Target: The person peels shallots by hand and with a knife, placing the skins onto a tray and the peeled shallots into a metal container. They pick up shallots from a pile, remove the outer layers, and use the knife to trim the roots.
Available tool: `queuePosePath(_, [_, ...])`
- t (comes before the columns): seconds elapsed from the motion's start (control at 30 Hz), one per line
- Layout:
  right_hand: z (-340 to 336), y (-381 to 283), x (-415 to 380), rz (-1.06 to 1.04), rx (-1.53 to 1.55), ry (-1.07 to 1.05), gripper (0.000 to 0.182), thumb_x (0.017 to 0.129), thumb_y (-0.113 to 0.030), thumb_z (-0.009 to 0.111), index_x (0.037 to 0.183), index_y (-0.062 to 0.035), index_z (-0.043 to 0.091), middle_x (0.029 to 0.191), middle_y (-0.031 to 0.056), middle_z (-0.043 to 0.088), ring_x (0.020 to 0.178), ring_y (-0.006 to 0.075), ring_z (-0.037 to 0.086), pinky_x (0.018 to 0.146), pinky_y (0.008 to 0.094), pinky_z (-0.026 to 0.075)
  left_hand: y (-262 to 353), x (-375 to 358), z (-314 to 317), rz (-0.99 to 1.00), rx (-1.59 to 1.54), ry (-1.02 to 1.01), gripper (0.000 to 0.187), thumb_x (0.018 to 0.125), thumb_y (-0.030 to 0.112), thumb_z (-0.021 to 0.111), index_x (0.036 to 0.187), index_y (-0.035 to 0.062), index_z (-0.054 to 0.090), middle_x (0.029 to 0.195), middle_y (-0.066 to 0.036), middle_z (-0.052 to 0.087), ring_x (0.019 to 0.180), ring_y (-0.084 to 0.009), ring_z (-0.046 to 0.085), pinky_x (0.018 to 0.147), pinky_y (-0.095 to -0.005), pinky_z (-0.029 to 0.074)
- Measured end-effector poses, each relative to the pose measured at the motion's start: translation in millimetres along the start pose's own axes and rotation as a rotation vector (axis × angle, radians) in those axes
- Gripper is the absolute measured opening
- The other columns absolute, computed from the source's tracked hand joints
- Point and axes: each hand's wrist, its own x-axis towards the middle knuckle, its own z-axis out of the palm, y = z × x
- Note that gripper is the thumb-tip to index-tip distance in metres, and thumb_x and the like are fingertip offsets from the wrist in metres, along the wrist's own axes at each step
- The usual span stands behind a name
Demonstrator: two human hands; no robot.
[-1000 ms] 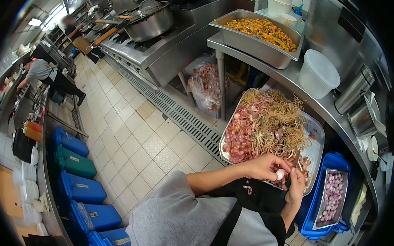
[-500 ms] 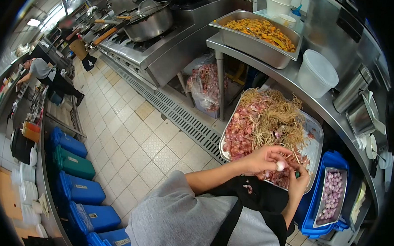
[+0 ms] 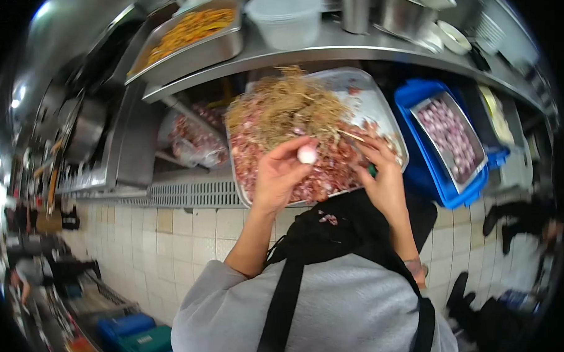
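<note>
My left hand pinches a pale, peeled shallot between thumb and fingers, above a metal tray. To its right, my right hand is closed around a small knife, whose green handle shows at the palm; the blade is hard to make out. Under both hands lies a heap of reddish shallot skins. Dry, stringy roots and stalks are piled toward the tray's far side. The hands are apart from each other.
Right of the tray, a blue bin carries a steel pan of peeled shallots. A steel counter overhangs the far side, with a food pan and white tub. People stand at far left and right.
My view has swung round to the right and down, so the tray now lies straight ahead. The shallot stays in my left hand and the knife in my right; the hands are farther apart.
</note>
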Motion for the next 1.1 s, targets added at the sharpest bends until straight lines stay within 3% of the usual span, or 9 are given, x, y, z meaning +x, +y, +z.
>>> queuePosePath(0.07, [-7, -15, -1, 0.023, 0.100, -0.010, 0.039, 0.072, -0.010, 0.068, 0.109, -0.0009, 0.059, 0.103, 0.0162, 0.057, 0.096, 0.0309, 0.056, 0.084, 0.0349, 0.043, -2, 0, 4, 0.016, 0.046, -0.029, 0.045, 0.072, -0.011, 0.062, 0.116, -0.0049, 0.051, 0.116, -0.015, 0.055, 0.106, -0.0193, 0.054, 0.092, -0.0298, 0.045])
queuePosePath(0.2, [-10, -31, -9, 0.001, 0.307, 0.000, 0.031, 0.081, -0.008, 0.058, 0.112, -0.0025, 0.058, 0.087, 0.0131, 0.057, 0.076, 0.0247, 0.058, 0.070, 0.0309, 0.045, -6, 0, 5, 0.034, 0.110, -0.055, 0.045, 0.070, -0.013, 0.063, 0.114, -0.0050, 0.053, 0.116, -0.014, 0.053, 0.105, -0.0198, 0.054, 0.090, -0.0305, 0.046])
queuePosePath(0.33, [-10, -47, -14, -0.025, 0.343, -0.095, 0.035, 0.080, -0.006, 0.059, 0.115, -0.0078, 0.058, 0.074, 0.0104, 0.056, 0.062, 0.0197, 0.053, 0.060, 0.0283, 0.044, -2, 0, 6, 0.044, 0.155, -0.105, 0.043, 0.070, -0.013, 0.063, 0.111, -0.0049, 0.055, 0.115, -0.011, 0.050, 0.102, -0.0188, 0.054, 0.087, -0.0292, 0.047])
queuePosePath(0.83, [-13, -51, -21, -0.080, 0.503, -0.158, 0.035, 0.077, -0.002, 0.061, 0.111, -0.0096, 0.062, 0.072, 0.0091, 0.058, 0.060, 0.0195, 0.054, 0.059, 0.0270, 0.043, 17, -10, 16, 0.020, 0.321, -0.212, 0.039, 0.069, -0.013, 0.063, 0.107, -0.0051, 0.059, 0.113, -0.012, 0.050, 0.102, -0.0178, 0.053, 0.086, -0.0288, 0.045])
queuePosePath(0.93, [-15, -49, -21, -0.083, 0.482, -0.176, 0.031, 0.080, -0.004, 0.059, 0.111, -0.0072, 0.062, 0.073, 0.0069, 0.060, 0.060, 0.0140, 0.054, 0.057, 0.0264, 0.043, 15, -11, 16, 0.017, 0.288, -0.224, 0.038, 0.070, -0.013, 0.063, 0.107, -0.0054, 0.059, 0.115, -0.013, 0.050, 0.103, -0.0184, 0.053, 0.086, -0.0290, 0.045])
queuePosePath(1.03, [-12, -49, -22, 0.263, 0.967, -0.249, 0.026, 0.086, -0.006, 0.055, 0.111, -0.0040, 0.061, 0.073, 0.0010, 0.060, 0.058, 0.0064, 0.049, 0.053, 0.0231, 0.040, 10, -11, 14, 0.003, 0.227, -0.232, 0.041, 0.071, -0.012, 0.063, 0.111, -0.0054, 0.056, 0.116, -0.014, 0.051, 0.104, -0.0190, 0.053, 0.086, -0.0297, 0.045])
queuePosePath(1.1, [-8, -38, -21, 0.369, 1.039, -0.188, 0.025, 0.088, -0.007, 0.053, 0.111, -0.0026, 0.061, 0.075, -0.0011, 0.058, 0.056, 0.0034, 0.045, 0.051, 0.0202, 0.038, 9, -12, 18, -0.034, 0.169, -0.202, 0.045, 0.071, -0.012, 0.063, 0.115, -0.0051, 0.053, 0.117, -0.015, 0.052, 0.105, -0.0196, 0.053, 0.088, -0.0306, 0.045])
